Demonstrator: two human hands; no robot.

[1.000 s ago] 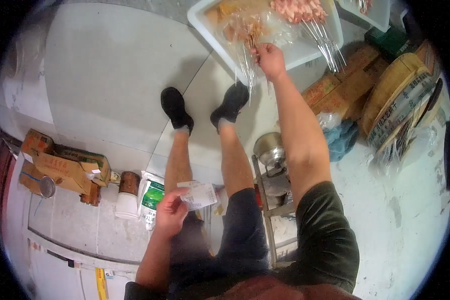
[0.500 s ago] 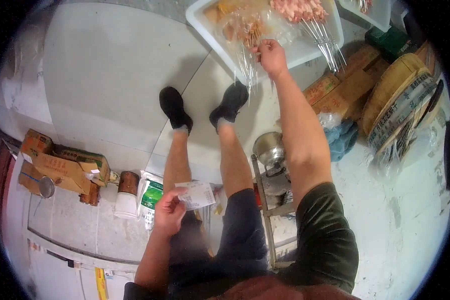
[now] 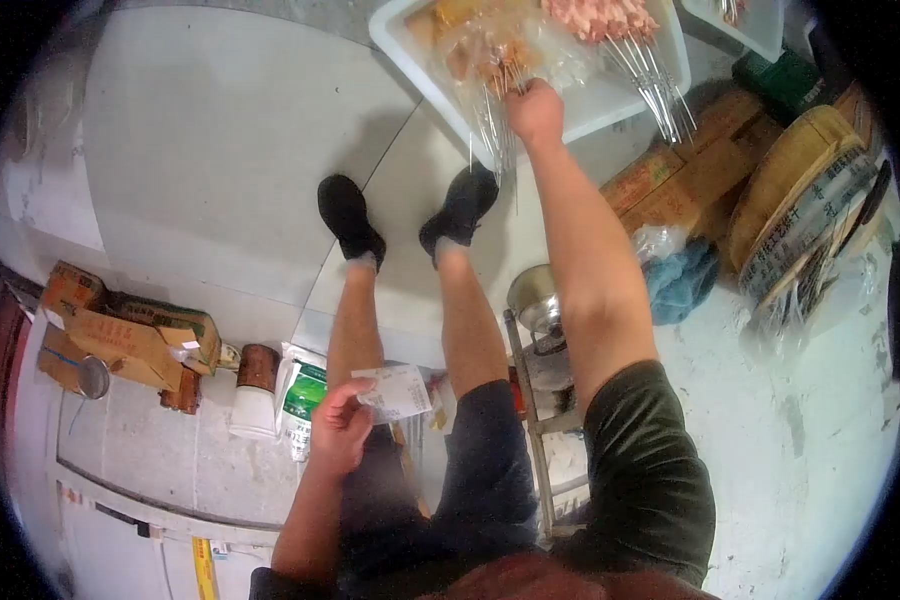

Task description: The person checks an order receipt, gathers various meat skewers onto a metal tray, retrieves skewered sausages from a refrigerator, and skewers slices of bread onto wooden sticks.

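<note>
Judging silver metal skewers (image 3: 504, 140) stiff, I clamp their shafts in my right grip (image 3: 536, 112), left grip (image 3: 342, 425) pinching flimsy white paper (image 3: 398, 393).

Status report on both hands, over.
Left hand: holding printed slip. Right hand: at metal skewers, white tray, grip unclear. Obstruction: clear plastic bunched beside skewers.
</note>
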